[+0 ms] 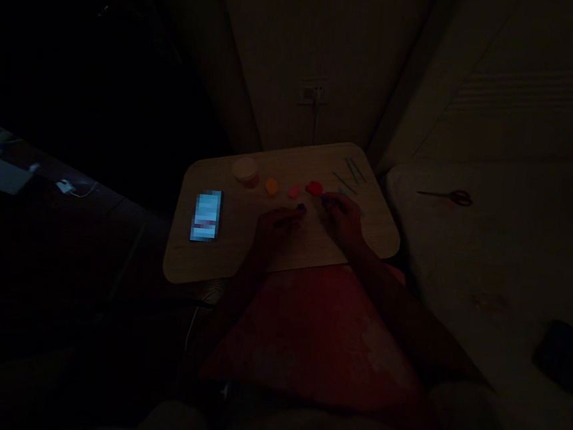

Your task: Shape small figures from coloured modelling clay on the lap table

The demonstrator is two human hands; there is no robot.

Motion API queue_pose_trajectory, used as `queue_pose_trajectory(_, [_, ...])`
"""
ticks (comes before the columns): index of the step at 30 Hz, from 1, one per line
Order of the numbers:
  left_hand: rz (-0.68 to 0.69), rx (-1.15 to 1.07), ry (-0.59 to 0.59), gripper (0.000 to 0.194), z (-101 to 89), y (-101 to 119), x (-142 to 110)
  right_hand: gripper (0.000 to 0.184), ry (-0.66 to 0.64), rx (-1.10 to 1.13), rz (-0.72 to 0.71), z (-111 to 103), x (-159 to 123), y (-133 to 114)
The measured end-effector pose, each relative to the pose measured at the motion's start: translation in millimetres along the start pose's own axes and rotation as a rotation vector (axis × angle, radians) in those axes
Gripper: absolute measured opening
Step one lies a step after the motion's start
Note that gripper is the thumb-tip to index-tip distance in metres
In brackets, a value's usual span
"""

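Note:
The scene is very dark. My left hand (276, 226) rests on a small wooden table (232, 257), fingers curled, with a small dark blue piece (300, 207) at its fingertips. My right hand (342, 217) lies just to the right, its fingers pinched around a small bluish bit (326, 200) that I cannot make out well. Beyond the hands lie a red lump (313, 188), a pink lump (294, 191) and an orange lump (271, 185).
A lit phone (207, 215) lies on the table's left part. A small round tub (245, 170) stands at the back, thin teal sticks (353, 174) at the back right. Scissors (448, 196) lie on the bed to the right. A red cushion (316, 331) covers my lap.

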State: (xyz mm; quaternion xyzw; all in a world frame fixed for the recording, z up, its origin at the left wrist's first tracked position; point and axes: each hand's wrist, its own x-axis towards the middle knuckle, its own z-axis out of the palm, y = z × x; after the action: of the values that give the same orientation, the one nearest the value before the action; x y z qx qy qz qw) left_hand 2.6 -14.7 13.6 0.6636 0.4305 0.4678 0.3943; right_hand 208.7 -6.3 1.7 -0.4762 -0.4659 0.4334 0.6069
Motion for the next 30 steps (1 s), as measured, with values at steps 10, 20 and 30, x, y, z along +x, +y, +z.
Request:
queue_pose_trajectory(10, [-0.223, 0.060, 0.097, 0.022, 2.0, 8, -4, 0.027, -0.003, -0.018, 0.006, 1, -1, -2])
queue_pose_trajectory(20, [-0.110, -0.018, 0.067, 0.024, 2.0, 5, -1, 0.027, -0.012, -0.031, 0.004, 1, -1, -2])
queue_pose_trajectory(30, [-0.156, -0.018, 0.109, 0.022, 3.0, 9, -2, 0.026, -0.004, 0.000, 0.019, 2, -1, -1])
